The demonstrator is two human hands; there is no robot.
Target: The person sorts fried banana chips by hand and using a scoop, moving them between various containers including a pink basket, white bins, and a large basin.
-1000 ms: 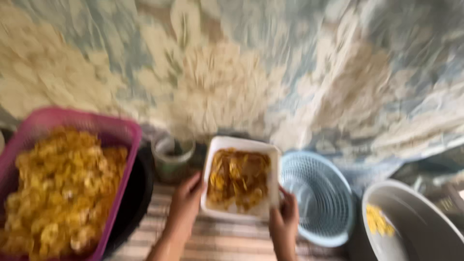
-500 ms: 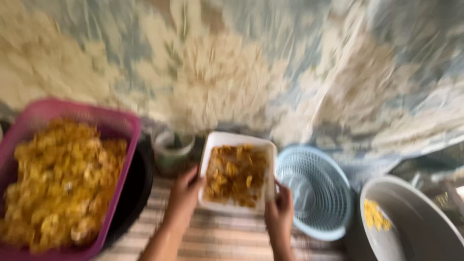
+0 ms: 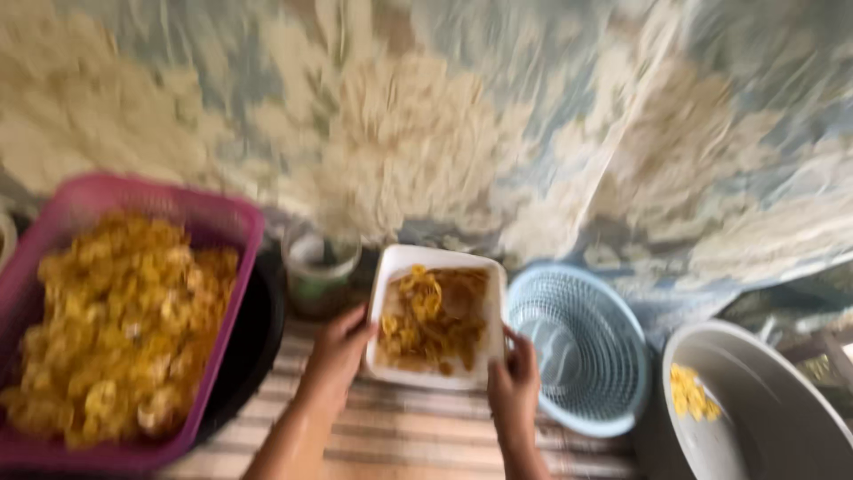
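- White and rectangular, the tray (image 3: 437,318) sits between the two hands near the middle of the view, holding a shallow heap of yellow-brown fried slices (image 3: 434,316).
- Left hand (image 3: 339,348) clasps the tray's left long side, its grip pressed around the rim with the thumb on top; the fingers below are hidden.
- Right hand (image 3: 514,380) pinches the tray's lower right corner, grip closed on the rim in the same way.
- Judged from this hold, the step in hand is carrying or steadying the filled tray with both hands, just above or on the striped bench (image 3: 400,436); blur hides whether it touches.
- Any next move calls for keeping the tray level so the loose slices do not slide, and for both grips staying firm on opposite edges.
- Long axis of the tray runs from about 6 o'clock to 12 o'clock, tipped slightly toward 1 o'clock; its far short end points at the patterned cloth (image 3: 426,116) hanging behind.
- At 9 o'clock from the tray a pink tub (image 3: 233,222) heaped with the same yellow slices rests in a dark basin (image 3: 253,347).
- At 10 o'clock, just beside the tray, stands a small greenish cup (image 3: 318,271).
- At 3 o'clock lies a pale blue slotted basket (image 3: 582,351), close against the tray's right side.
- At 4 o'clock, farther off, a grey bowl (image 3: 755,373) holds a few yellow pieces.
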